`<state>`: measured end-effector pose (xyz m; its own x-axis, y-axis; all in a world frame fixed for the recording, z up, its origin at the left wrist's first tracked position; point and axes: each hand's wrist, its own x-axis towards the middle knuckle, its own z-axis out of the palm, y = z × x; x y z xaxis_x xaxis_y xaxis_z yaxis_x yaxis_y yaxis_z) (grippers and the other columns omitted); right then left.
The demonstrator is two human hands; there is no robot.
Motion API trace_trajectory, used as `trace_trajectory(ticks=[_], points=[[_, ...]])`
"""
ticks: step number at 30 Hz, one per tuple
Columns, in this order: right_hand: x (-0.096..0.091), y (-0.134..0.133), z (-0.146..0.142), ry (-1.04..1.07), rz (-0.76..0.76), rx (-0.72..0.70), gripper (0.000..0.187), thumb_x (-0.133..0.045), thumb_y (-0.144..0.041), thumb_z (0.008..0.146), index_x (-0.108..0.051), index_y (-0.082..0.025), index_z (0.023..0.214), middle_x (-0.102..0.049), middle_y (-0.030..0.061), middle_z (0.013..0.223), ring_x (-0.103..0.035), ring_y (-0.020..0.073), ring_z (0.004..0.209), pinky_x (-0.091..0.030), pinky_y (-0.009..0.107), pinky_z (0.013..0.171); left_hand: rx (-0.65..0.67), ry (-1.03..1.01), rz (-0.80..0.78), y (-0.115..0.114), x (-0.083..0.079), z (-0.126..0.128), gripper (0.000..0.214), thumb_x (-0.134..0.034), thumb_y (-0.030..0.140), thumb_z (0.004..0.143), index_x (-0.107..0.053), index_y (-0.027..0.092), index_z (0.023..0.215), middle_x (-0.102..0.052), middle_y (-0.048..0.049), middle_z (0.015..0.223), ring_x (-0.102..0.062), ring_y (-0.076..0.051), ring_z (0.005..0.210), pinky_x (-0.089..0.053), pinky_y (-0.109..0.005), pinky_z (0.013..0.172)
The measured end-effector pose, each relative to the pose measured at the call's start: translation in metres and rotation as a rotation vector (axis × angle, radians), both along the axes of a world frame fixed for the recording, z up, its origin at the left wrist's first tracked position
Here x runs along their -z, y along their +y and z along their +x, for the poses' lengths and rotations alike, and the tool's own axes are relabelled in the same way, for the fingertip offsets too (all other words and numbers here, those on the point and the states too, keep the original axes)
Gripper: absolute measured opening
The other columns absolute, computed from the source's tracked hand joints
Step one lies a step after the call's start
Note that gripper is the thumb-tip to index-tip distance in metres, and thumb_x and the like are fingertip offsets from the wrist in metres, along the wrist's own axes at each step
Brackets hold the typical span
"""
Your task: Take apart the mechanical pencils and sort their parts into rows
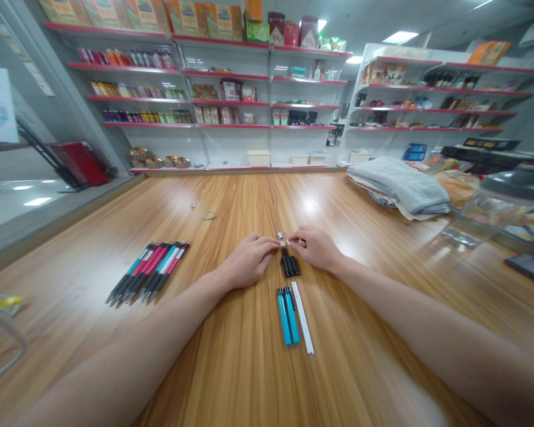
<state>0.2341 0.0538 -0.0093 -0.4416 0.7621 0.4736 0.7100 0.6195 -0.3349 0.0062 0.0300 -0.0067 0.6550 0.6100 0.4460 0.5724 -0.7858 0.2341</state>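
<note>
My left hand (pixel 251 260) rests on the table with its fingers drawn together, fingertips at a small group of pen parts. Opposite it, my right hand (pixel 315 248) is closed in a pinch; whatever lies between its fingertips is too small to make out. Just beyond the fingertips are several silver pen tips (pixel 281 235). Black pen grips (pixel 290 266) lie side by side between the hands. Closer to me are two blue pen barrels (pixel 288 317) with black clips, and thin white refills (pixel 303 320) beside them. Several whole pens (pixel 149 270), blue, red and white, lie in a row at left.
A wire ring (pixel 209 215) and a small metal piece (pixel 193 206) lie farther back on the wooden table (pixel 231 367). Folded cloths (pixel 400 187), a clear jug (pixel 480 207) and a phone (pixel 531 270) are at right. A pale cable (pixel 4 332) lies at left. Stocked shelves stand behind.
</note>
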Motion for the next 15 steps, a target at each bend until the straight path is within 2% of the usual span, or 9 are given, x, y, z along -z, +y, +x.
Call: trace_trajectory(ticks=[15], points=[[0.003,0.0034,-0.0006,-0.025,0.005,0.014,0.017,-0.056,-0.03,0.088,-0.071,-0.021,0.087,-0.064,0.0031,0.083,-0.058,0.013,0.078,-0.04,0.024,0.072,-0.002,0.007,-0.001,0.0006,0.0003,0.0006,0.032,-0.042,0.018,0.091,-0.059,0.02,0.119,-0.06,-0.0047,0.123,-0.052,-0.02,0.104,-0.041,-0.04,0.097]])
